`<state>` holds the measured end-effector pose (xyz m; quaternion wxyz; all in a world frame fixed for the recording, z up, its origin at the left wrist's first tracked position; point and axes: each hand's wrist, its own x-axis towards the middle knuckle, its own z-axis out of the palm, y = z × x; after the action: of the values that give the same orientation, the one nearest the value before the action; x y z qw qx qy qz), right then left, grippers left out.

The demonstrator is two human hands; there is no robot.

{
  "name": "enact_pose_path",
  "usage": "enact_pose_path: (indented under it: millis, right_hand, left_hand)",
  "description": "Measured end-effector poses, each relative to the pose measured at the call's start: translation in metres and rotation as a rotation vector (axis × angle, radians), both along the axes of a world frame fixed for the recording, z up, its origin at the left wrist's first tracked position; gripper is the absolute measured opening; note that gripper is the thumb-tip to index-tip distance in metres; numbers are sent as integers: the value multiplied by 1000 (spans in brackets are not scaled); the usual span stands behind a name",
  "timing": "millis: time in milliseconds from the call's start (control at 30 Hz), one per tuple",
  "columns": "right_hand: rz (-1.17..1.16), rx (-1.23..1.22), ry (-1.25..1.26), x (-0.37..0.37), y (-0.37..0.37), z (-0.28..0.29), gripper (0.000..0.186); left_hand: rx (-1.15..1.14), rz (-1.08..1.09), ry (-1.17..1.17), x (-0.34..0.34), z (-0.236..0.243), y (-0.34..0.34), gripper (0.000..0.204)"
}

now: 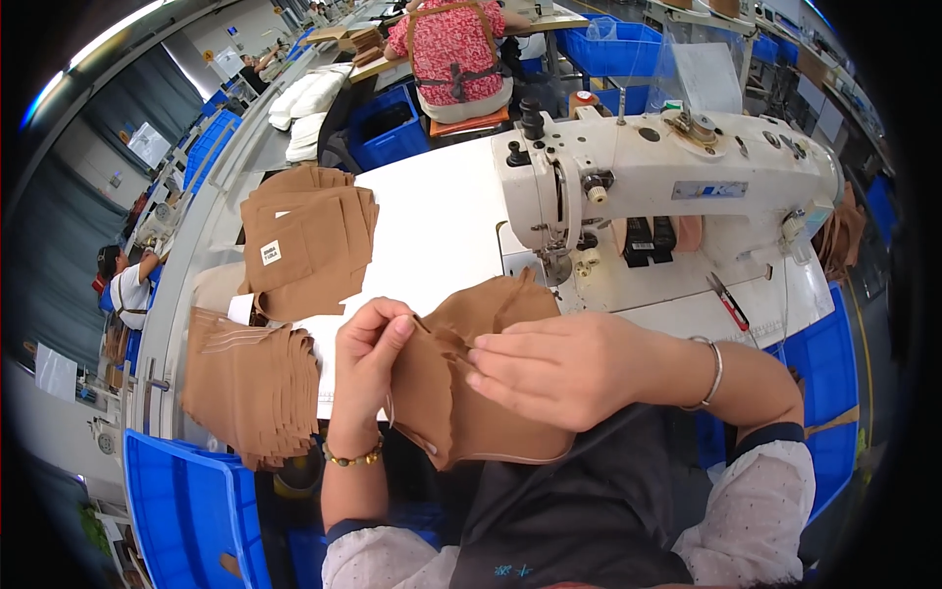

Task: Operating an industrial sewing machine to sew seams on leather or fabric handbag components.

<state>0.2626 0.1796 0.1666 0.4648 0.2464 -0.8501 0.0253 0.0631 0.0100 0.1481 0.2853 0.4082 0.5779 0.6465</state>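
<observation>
White table surface (432,196) spreads across the middle of the frame, with a sewing machine (677,167) at upper right and workshop rows beyond. Centre frame, just below the machine's needle area (556,265), lies the brown fabric piece (427,402). Its edge is pinched between thumb and forefinger of the left hand (368,358). The right hand (559,373) is narrow, fingers together against a raised fold; its thumb is hidden, so I cannot tell whether it grips.

Fabric this bunched could pucker or have its layers slip out of line, if the two hands pull unevenly. Its upper edge reaches close to the needle area, so a loose fold might catch there. At the left of the frame, the fanned stack (250,393) overhangs the table edge; a nudge from the left forearm could perhaps tip pieces toward the blue bin (186,510) at lower left. On the right, red-handled snips (728,302) lie near the right forearm, where a careless sweep could knock them.
</observation>
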Motion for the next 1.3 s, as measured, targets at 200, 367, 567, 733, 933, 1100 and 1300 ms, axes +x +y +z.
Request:
enact_pose_path:
  millis: [200, 367, 567, 733, 933, 1100, 1300]
  right_hand:
    - [-42, 214, 435, -52, -20, 23, 22]
    - [-248, 232, 171, -38, -22, 5, 23]
    - [-319, 230, -139, -10, 14, -99, 12]
    - [-351, 123, -256, 16, 42, -127, 12]
    - [-290, 39, -240, 18, 49, -136, 13]
    - [-299, 55, -207, 20, 50, -132, 12]
    - [-360, 89, -191, 20, 54, -130, 13]
  left_hand:
    - [-73, 178, 424, -48, 64, -12, 3]
    - [-297, -142, 1292, -28, 150, 60, 5]
    - [-325, -397, 1239, -25, -38, 154, 13]
    - [-273, -300, 878, -1, -80, 170, 13]
    - [-363, -274, 908, -2, -69, 169, 21]
    - [-378, -272, 863, -1, -71, 171, 27]
    - [-274, -250, 883, -12, -83, 182, 24]
